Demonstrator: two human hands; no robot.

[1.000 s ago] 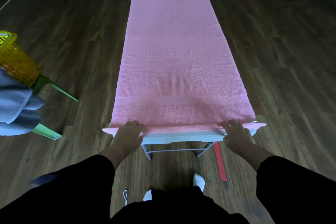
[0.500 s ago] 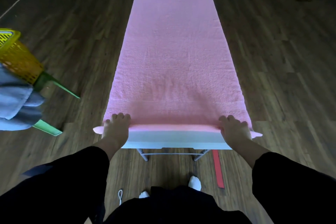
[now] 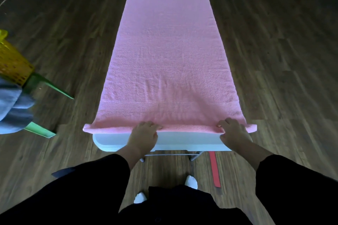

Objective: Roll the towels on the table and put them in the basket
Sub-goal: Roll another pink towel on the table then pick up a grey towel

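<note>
A: Where's the towel?

B: The pink towel [image 3: 167, 56] lies flat along the white table [image 3: 175, 141], covering nearly all of the top; only the near end of the table shows bare; the near edge of the towel is turned over into a thin roll that sticks out past both sides of the table.

A: And the hands?

B: Both are on that roll; the left hand [image 3: 143, 136] sits a bit left of the middle, palm down, fingers [image 3: 151, 125] together and curled over the rolled edge; the right hand [image 3: 233, 133] is near the right end, fingers bent onto the roll too (the thumb looks tucked under the fold, though I can't be sure from this angle); black sleeves [image 3: 95, 184] cover both forearms.

A: The basket?

B: A yellow basket [image 3: 12, 62] is at the far left edge of the view, well apart from the table, on something green [image 3: 47, 86]; a grey-blue cloth [image 3: 13, 104] is bunched just below it; whether that cloth touches the basket I can't tell.

A: Anything else?

B: Dark wood floor [image 3: 283, 60] all round; white socks [image 3: 191, 181] under the table's near end; a red strip [image 3: 214, 170] on the floor beside them.
</note>
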